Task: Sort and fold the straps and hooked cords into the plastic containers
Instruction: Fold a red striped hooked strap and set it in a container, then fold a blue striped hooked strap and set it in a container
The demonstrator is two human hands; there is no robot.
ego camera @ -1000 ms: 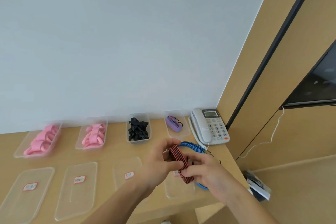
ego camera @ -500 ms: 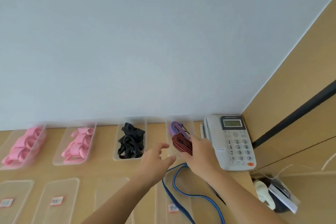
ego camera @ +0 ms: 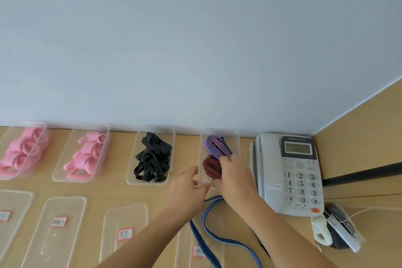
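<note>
My right hand (ego camera: pixel 233 177) holds a folded red-and-black cord (ego camera: pixel 210 166) down inside the rightmost clear container (ego camera: pixel 236 139) at the back of the desk. A folded purple cord (ego camera: pixel 215 148) lies in the same container, behind the red one. My left hand (ego camera: pixel 187 185) hovers with relaxed fingers at the container's near left corner, holding nothing. A long blue cord (ego camera: pixel 206 230) lies loose on the desk below both hands.
Two containers of pink straps (ego camera: pixel 21 152) (ego camera: pixel 87 154) and one of black straps (ego camera: pixel 152 159) line the wall. Labelled clear lids (ego camera: pixel 58 222) lie in the front row. A white telephone (ego camera: pixel 289 172) stands at the right, with a bagged item (ego camera: pixel 339 230) beside it.
My right hand carried the folded red cord from over the desk's front to the rightmost container and lowered it in beside the purple cord. My left hand let go and trails alongside.
</note>
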